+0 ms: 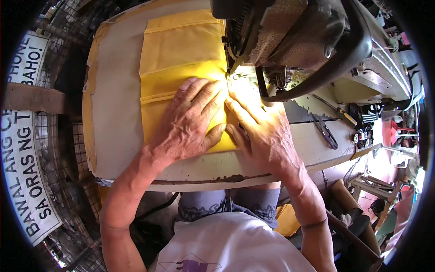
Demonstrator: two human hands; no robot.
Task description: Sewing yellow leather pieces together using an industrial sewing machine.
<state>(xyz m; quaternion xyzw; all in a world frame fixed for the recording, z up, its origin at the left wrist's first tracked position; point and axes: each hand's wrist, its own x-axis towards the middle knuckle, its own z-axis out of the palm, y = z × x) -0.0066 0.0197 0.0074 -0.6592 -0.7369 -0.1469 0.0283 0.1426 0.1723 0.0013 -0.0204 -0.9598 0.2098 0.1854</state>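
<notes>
A yellow sheet of vinyl-like material (183, 50) with raised seams across it lies on the sewing table (118, 90). Its right edge runs under the head of a dark sewing machine (308, 31), where a bright lamp glares and hides the needle. My left hand (190, 115) rests flat on the sheet, fingers stretched toward the machine. Beside it my right hand (265, 122) presses down at the sheet's right edge, its fingers extended, fingertips close to the lit sewing spot. The two thumbs nearly meet. Neither hand is wrapped round anything.
Right of my right hand lie black-handled scissors or snips (325, 131) and a screwdriver (346, 115) with a yellow handle. Bobbins (362, 136) sit by the table's right end. A curved black bar (317, 88) arches before the machine head. Wire mesh and a sign (34, 181) stand left.
</notes>
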